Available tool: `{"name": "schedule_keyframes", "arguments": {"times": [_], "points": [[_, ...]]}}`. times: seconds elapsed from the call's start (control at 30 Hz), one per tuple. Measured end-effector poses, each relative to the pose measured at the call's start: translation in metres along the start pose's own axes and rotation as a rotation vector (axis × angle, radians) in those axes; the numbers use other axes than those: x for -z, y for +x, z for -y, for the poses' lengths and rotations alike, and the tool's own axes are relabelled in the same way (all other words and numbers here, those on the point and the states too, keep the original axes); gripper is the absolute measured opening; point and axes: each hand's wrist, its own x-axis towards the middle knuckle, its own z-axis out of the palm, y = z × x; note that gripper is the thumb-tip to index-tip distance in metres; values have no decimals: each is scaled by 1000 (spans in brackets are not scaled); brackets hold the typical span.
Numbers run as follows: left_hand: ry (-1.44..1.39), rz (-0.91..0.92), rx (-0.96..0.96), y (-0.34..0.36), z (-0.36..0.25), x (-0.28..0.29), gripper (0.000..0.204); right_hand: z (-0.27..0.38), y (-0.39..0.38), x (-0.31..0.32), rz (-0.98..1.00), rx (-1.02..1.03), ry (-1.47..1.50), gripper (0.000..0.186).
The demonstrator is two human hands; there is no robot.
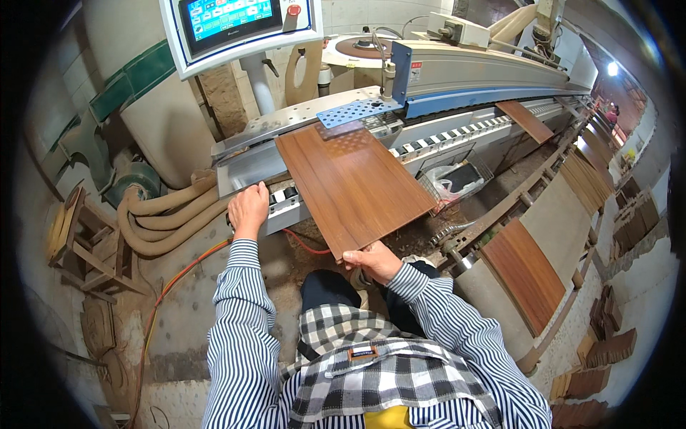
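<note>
Right hand (379,263) grasps the near corner of a rectangular brown wood-grain board (363,189) lying across the grey metal machine bed (250,166). Left hand (249,211) curls at the bed's end (whether gripping, cannot tell). Advisable: hold the board level, square.

Brown, wood-grained panel (357,189); 2 sleeves (243,304) striped navy and white; apron (421,386) checked black and white; blue, dark-dotted plate (354,113); tan hoses (175,205).
</note>
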Motion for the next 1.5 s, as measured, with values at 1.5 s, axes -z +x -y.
{"name": "schedule_keyframes", "arguments": {"times": [1.5], "points": [[25,30,25,1,-4,-1,43,29,-30,107,-704,331,-62,24]]}}
